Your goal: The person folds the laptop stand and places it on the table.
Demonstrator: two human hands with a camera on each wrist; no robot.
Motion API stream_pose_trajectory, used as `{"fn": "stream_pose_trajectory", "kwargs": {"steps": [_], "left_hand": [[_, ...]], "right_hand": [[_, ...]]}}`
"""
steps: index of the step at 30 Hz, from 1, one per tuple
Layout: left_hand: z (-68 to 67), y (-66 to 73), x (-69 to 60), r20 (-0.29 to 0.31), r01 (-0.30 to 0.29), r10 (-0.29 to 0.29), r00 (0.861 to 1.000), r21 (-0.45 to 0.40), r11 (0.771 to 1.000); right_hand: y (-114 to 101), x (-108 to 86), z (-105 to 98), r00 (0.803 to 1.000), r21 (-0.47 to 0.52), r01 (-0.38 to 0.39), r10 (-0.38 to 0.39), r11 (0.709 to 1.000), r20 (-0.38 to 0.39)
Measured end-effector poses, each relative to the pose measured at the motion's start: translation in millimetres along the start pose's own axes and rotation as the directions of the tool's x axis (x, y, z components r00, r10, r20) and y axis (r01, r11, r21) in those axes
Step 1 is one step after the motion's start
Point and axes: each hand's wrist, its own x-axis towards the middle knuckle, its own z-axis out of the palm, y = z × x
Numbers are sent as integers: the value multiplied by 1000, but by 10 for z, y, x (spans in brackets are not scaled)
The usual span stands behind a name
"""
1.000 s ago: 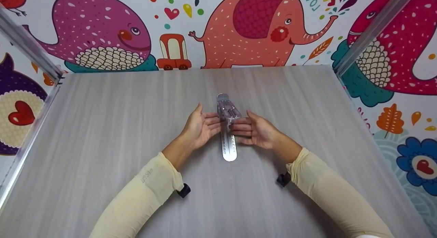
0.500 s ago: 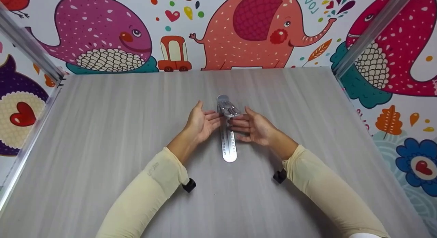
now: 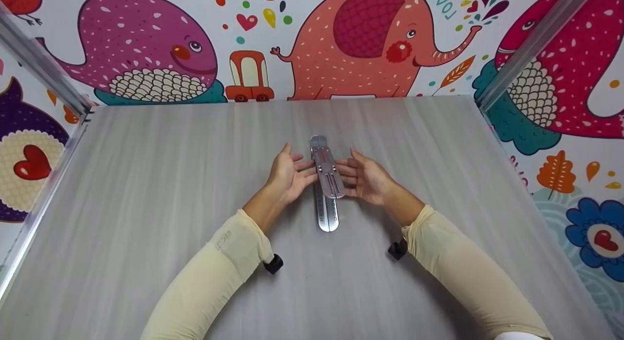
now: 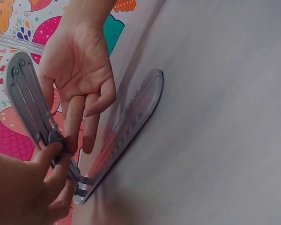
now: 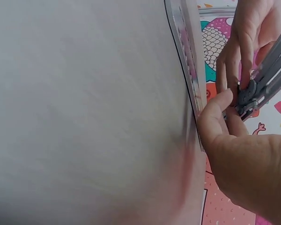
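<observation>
A folding metal stand (image 3: pixel 327 167) made of slotted plates is partly unfolded on the table. Its lower plate (image 3: pixel 327 220) lies flat, while the upper plate (image 4: pixel 28 96) slants up from the hinged far end. At the stand's left side my left hand (image 3: pixel 287 179) touches the upper part with extended fingers, its thumb pointing away. From the right, my right hand (image 3: pixel 368 179) reaches to the opposite edge, its fingers fairly straight and partly hidden behind the plate. Both wrist views show fingertips around a round pivot (image 5: pixel 247 91) midway along the upper part.
The grey wood-grain table (image 3: pixel 161 184) extends around the stand. Metal posts (image 3: pixel 531 47) stand at its back corners, and a cartoon-printed wall panel (image 3: pixel 370 47) rises behind. Small black wrist devices (image 3: pixel 274 264) hang under the sleeves.
The stand's upper plate has swung down toward me and now covers more of the lower plate. Both hands stay at its sides, with only slight shifts of the fingers.
</observation>
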Motion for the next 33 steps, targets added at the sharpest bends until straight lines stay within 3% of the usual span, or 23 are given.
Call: {"fn": "stream_pose_trajectory", "kwargs": {"steps": [8,12,16,20,23,26,31,33], "left_hand": [[-30,-3,5,17,26,-27,999,74,997],[-72,-10,10,25,30,-34,999,131,991],[-104,-11,5,26,36,-41,999,184,982],[-126,-19,-8,24,44,-52,998,254,966],[-124,-36,-23,22,43,-52,998,306,951],[-108,-59,-47,19,31,-40,999,348,937],[-94,-112,-79,34,-4,-11,999,407,914],[-98,-135,-90,45,-17,-3,999,442,897]], "right_hand": [[40,11,10,997,15,74,-74,997,-6],[87,19,25,995,-22,99,-99,995,-12],[121,25,41,994,-121,101,-105,987,-30],[147,9,83,988,-282,110,-136,953,-75],[162,-17,125,977,-410,132,-189,902,-102],[175,-49,165,958,-540,171,-268,824,-105],[209,-94,201,927,-727,240,-375,643,-26],[228,-114,191,913,-798,271,-408,538,35]]}}
